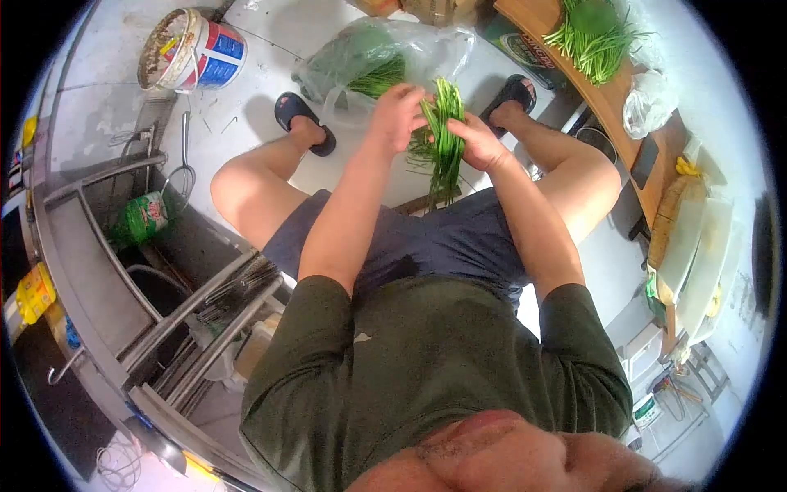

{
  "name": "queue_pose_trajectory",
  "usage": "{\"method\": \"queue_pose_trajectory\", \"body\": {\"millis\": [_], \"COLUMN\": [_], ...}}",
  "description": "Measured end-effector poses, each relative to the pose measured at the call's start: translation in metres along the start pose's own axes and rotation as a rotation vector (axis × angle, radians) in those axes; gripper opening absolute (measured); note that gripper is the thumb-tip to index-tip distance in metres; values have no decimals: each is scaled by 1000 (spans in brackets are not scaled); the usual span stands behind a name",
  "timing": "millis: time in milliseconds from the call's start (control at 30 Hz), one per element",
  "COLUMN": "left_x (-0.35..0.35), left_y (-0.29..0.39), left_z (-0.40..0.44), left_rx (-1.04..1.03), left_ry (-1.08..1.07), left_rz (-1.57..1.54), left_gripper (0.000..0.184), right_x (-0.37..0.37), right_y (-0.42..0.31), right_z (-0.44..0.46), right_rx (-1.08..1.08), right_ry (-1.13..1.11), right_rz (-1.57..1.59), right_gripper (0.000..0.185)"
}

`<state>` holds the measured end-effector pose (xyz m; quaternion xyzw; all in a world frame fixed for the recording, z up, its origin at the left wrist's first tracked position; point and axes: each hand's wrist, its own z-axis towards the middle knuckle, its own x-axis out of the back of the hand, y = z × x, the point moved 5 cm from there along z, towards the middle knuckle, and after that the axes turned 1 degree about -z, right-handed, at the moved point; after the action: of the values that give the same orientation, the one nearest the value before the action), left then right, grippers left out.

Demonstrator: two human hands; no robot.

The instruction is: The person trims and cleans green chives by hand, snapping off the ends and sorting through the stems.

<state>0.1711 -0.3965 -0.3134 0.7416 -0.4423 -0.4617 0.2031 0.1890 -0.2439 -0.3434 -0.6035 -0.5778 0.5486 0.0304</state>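
Observation:
A bunch of long green chives (pixel 445 152) with pale cut ends at the top hangs between my knees. My right hand (pixel 478 141) grips it from the right side, thumb across the stalks. Just left of its upper part is my left hand (pixel 398 116), fingers curled and pinched close against the stalks; what lies between those fingertips is hidden. Beyond my hands, a clear plastic bag (pixel 434 45) lies open on the floor with more chives (pixel 379 78) in it.
At upper right, a pile of green stalks (pixel 597 53) lies on a wooden board (pixel 566 70), near a white plastic bag (pixel 650 102) and a phone (pixel 645 162). A paint bucket (pixel 217 56) stands at upper left. A metal rack (pixel 102 246) with a green bottle (pixel 147 217) is at left.

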Motion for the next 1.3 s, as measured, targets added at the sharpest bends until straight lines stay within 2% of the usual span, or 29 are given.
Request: {"method": "queue_pose_trajectory", "body": {"millis": [133,367,567,667,800,1067,1267,1300], "left_x": [-4,3,5,4,6,14,27,34], "left_y": [-7,-4,-1,0,5,15,27,32], "left_z": [-1,-4,-7,-8,-12,-23,-26,-27], "left_rx": [3,9,-15,-22,-65,-76,-108,-125], "left_ry": [-19,-14,11,-10,7,-2,32,41], "left_rz": [65,75,133,162,232,319,268,262], "left_gripper": [36,33,27,24,22,25,19,18], "right_x": [10,19,19,30,23,27,57,62], "right_y": [5,0,-6,1,-10,-17,-21,-28], "right_z": [3,4,4,7,1,2,5,3], "right_rx": [39,185,196,150,193,152,202,261], "right_ry": [133,243,214,263,309,280,367,369], "right_rz": [-112,66,135,220,247,329,307,289], "right_gripper": [48,35,30,29,29,23,16,13]}}
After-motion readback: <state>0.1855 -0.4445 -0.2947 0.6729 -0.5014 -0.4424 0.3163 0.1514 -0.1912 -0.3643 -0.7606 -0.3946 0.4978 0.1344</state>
